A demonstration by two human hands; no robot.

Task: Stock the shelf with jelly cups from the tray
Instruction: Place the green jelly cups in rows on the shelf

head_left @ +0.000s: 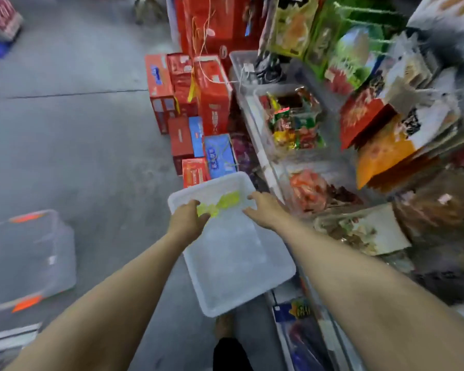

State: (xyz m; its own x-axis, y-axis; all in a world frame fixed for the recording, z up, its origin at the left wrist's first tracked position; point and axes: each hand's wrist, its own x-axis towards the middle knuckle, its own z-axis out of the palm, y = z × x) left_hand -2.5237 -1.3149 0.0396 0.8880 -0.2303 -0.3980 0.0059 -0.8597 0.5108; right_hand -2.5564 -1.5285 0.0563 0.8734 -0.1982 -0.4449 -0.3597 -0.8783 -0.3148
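- Both forearms extended forward and down from the bottom edge of the head view, converging on the tray point(233, 266) at floor level beside the shelf point(265, 156).
- Left hand point(188, 219): reaching over the tray's far left rim, fingers curled down onto the yellow-green jelly cups point(220, 204). Contact evident; whether a cup is actually gripped cannot be told through the motion blur.
- Right hand point(263, 210): over the tray's far right side, fingers spread and relaxed, holding nothing. Judged to be closing in from the opposite side to gather the cups.
- Tray: translucent white, shallow, angled across the aisle floor point(65, 129), near end close to the feet. Almost bare; only the small cluster of jelly cups left at the far end, hence the long reach with both arms.
- Shelf: directly right of the tray, lined with clear bins point(289, 121) of wrapped snacks, hanging packets above. Close placement keeps each transfer short.
- Task progress judged late: few cups left to move.
- Also present: stacked red and blue cartons point(188, 103) beyond the tray, clear storage box point(30, 258) with orange clips at far left.
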